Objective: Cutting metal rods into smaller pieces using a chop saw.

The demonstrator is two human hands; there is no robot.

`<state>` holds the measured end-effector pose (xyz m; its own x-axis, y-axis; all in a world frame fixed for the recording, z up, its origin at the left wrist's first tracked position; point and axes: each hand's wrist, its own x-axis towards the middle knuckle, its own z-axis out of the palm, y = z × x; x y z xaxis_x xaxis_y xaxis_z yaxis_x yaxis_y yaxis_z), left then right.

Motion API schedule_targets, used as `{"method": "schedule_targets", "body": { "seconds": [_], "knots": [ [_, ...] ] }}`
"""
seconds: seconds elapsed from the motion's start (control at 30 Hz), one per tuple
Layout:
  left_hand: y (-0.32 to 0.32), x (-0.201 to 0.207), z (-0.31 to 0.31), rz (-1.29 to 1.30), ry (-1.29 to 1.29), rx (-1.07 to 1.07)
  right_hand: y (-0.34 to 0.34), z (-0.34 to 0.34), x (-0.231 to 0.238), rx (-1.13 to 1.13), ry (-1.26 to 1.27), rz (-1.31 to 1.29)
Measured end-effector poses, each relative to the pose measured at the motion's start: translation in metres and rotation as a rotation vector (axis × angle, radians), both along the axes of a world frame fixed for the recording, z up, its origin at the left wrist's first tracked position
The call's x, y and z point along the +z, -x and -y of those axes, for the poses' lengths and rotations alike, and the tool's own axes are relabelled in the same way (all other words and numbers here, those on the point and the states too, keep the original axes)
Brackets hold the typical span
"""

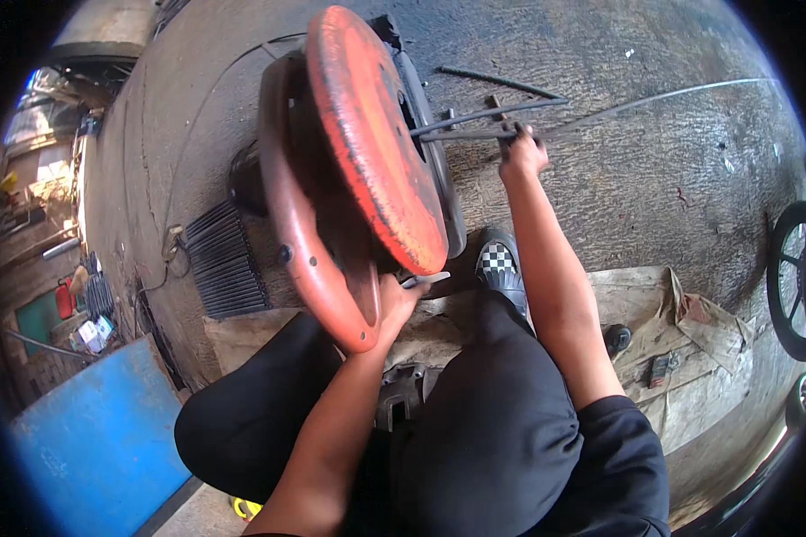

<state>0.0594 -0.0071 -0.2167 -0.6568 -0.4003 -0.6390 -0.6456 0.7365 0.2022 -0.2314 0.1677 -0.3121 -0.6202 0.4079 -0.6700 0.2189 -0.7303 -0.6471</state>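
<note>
A cut-off saw with a worn red-orange round guard (376, 152) and an orange loop handle (300, 215) stands before me. My left hand (396, 304) is bent closed beside the handle's lower end, its fingers partly hidden behind the guard. A flat grey piece (434, 278) pokes out by the fingertips; I cannot tell what it belongs to. Stretched out to the right, my right hand (523, 154) has darkened fingers closed round a short crossbar (497, 107) at the end of a dark rod (466, 136) running from the saw. A thin bent bar (510, 109) lies close by.
A long thin rod (663, 98) reaches right over the rough floor. Dark bars (224, 264) lie stacked left of the saw. Dirty cloth (707, 385) bears a small dark object (663, 369). A blue panel (98, 438) is at lower left, a spoked wheel (790, 280) at far right.
</note>
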Motion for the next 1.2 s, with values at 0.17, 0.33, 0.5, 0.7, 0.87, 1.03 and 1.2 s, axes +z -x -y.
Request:
{"method": "schedule_targets", "body": {
  "seconds": [0.17,0.33,0.5,0.7,0.87,1.03,1.2],
  "knots": [
    [-0.035,0.039,0.036,-0.538,-0.057,-0.353,-0.035,-0.081,0.008,-0.051,-0.004,0.361],
    [0.03,0.151,0.047,-0.077,-0.004,0.027,-0.093,-0.119,0.116,1.187,-0.099,0.13],
    [0.047,0.19,0.01,-0.938,-0.392,0.311,-0.099,-0.112,0.308,2.563,-0.941,-0.181],
    [0.045,0.188,-0.01,-0.856,-0.878,0.627,-0.176,-0.002,0.386,2.985,-1.215,0.142],
    [0.084,0.246,-0.012,-0.727,-0.83,0.544,-0.228,0.052,0.201,2.758,-1.077,0.013],
    [0.119,0.3,0.027,-0.704,-0.925,0.539,-0.291,0.127,0.134,1.331,-0.838,0.189],
    [0.151,0.331,0.02,-0.606,-0.935,0.5,-0.247,0.122,0.038,0.534,-0.225,0.78]
  ]
}}
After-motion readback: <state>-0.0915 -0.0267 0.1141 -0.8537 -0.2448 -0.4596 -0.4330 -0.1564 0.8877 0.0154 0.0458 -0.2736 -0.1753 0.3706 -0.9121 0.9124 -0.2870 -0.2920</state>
